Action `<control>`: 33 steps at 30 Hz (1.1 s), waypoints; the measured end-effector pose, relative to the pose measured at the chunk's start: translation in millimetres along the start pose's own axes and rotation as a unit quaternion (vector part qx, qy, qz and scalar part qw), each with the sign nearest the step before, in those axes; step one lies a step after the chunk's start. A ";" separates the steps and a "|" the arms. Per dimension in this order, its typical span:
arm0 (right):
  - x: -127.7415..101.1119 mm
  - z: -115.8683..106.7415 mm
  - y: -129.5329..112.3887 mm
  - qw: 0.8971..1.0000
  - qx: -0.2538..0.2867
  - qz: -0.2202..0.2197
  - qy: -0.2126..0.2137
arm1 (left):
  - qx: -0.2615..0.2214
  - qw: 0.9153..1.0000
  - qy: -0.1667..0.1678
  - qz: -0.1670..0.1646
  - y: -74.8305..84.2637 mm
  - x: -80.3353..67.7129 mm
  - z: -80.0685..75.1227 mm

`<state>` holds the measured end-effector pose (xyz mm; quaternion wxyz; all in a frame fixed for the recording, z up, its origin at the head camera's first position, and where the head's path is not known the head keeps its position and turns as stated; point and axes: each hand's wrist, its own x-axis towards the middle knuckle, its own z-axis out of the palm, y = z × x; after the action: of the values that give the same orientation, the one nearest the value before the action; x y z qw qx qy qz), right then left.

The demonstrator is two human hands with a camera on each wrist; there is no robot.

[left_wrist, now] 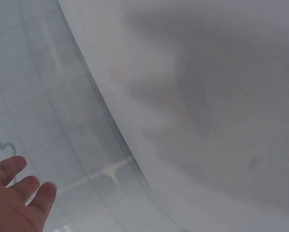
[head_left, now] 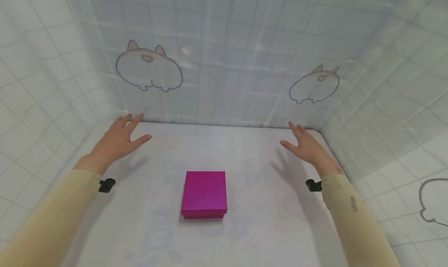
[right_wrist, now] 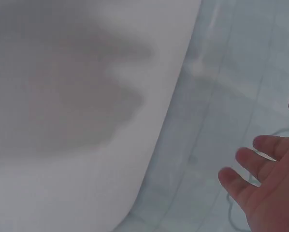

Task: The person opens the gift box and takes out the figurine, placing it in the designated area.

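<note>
A magenta lidded box [head_left: 204, 193] sits on the white tabletop [head_left: 252, 220], near the middle in the head view. To its upper left, apart from it, my left hand [head_left: 120, 139] hovers with fingers spread and nothing in it. My right hand [head_left: 308, 145] is held likewise to the upper right of the box, fingers extended, holding nothing. Each wrist view shows only the fingers and part of the palm: the left hand [left_wrist: 21, 198] at the lower left, the right hand [right_wrist: 272, 179] at the lower right. Neither of these two views shows the box.
Behind the table's far edge hangs a pale curtain [head_left: 238, 65] with a grid pattern and cartoon animal drawings. Similar gridded sheets rise on the left [head_left: 31, 84] and right [head_left: 395, 115]. Both hands cast shadows on the tabletop. Dark straps show at both sleeves.
</note>
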<state>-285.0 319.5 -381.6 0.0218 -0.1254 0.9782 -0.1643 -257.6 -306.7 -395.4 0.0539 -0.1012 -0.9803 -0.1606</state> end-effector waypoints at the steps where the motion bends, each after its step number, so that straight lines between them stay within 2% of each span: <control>1: -3.2 1.5 -3.2 1.000 0.005 -0.008 0.005 | -0.009 1.000 0.003 0.004 3.6 -3.8 1.4; 4: -12.7 5.7 -15.2 0.999 0.026 -0.024 0.015 | -0.044 0.999 0.002 0.006 14.4 -14.4 4.9; 12: -29.6 20.3 -55.0 0.994 0.078 -0.067 0.027 | -0.098 0.995 -0.003 0.007 42.3 -36.4 10.6; 16: -37.1 31.2 -80.3 0.990 0.118 -0.078 0.029 | -0.147 0.989 0.001 0.008 56.4 -47.0 15.8; 22: -48.4 50.1 -113.9 0.974 0.206 -0.087 0.013 | -0.225 0.974 -0.009 -0.006 82.0 -65.8 22.2; 28: -59.6 67.5 -135.8 0.961 0.267 -0.079 -0.010 | -0.264 0.964 -0.018 -0.014 101.1 -83.0 33.7; 33: -70.2 81.4 -147.5 0.950 0.302 -0.056 -0.052 | -0.283 0.958 -0.041 -0.032 113.1 -96.0 44.5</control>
<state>-175.1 176.6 -410.2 0.1000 -0.1756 0.8716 -0.4466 -143.0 -204.6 -416.2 -0.0227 -0.0873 -0.8988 -0.4289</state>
